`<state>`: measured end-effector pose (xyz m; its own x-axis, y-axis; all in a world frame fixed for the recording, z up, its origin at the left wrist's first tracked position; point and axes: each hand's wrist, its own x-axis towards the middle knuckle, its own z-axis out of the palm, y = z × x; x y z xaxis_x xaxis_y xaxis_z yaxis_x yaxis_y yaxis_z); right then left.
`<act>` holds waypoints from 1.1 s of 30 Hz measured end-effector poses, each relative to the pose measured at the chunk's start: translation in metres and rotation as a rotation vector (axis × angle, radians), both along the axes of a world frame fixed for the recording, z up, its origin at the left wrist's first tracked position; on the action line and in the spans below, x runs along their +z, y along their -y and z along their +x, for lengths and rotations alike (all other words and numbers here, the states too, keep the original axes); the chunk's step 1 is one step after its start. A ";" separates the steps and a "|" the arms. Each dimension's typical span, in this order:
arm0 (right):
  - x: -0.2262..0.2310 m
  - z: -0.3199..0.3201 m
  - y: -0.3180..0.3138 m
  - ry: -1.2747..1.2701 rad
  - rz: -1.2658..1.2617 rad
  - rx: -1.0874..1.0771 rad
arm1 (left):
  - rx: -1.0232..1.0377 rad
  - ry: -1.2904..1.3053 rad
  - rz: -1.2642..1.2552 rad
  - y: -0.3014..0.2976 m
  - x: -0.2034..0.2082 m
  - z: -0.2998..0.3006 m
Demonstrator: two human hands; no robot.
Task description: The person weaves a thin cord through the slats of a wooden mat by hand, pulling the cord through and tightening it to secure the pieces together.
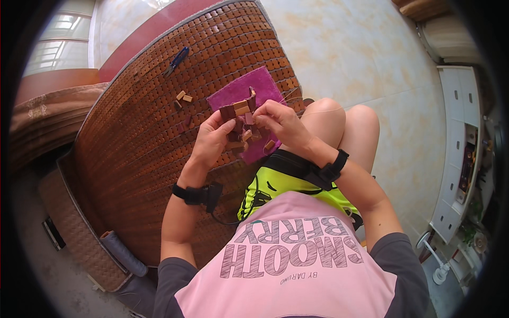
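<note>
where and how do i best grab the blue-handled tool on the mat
Best, I'd say, by the blue handle, from above and the picture's right, pinching across its narrow width: the tool lies flat on the brown mat, its slim metal tip pointing lower left, away from that grip.

The bare left hand (210, 139), thumb and fingers pinched, points just past twelve o'clock; the bare right hand (286, 123), fingers curled together, follows its forearm (360, 185) between ten and eleven.
</note>
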<state>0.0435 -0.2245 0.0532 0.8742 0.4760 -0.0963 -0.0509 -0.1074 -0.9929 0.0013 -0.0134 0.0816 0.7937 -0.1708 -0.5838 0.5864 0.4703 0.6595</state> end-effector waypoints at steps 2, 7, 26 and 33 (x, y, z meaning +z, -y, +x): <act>0.001 0.000 -0.001 0.008 -0.002 0.002 | -0.017 0.013 -0.015 -0.001 -0.003 0.000; 0.003 -0.001 -0.003 -0.014 0.016 0.007 | -0.085 0.047 0.006 -0.002 -0.010 0.000; 0.014 0.004 -0.005 0.082 -0.072 -0.044 | -0.138 0.060 0.075 -0.003 -0.002 0.004; 0.013 0.002 0.002 0.067 -0.046 -0.038 | -0.107 0.061 0.013 -0.005 -0.009 -0.002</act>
<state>0.0454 -0.2268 0.0665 0.8969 0.4384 -0.0576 0.0107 -0.1518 -0.9884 -0.0004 -0.0084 0.0731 0.8057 -0.2492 -0.5374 0.5910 0.3983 0.7014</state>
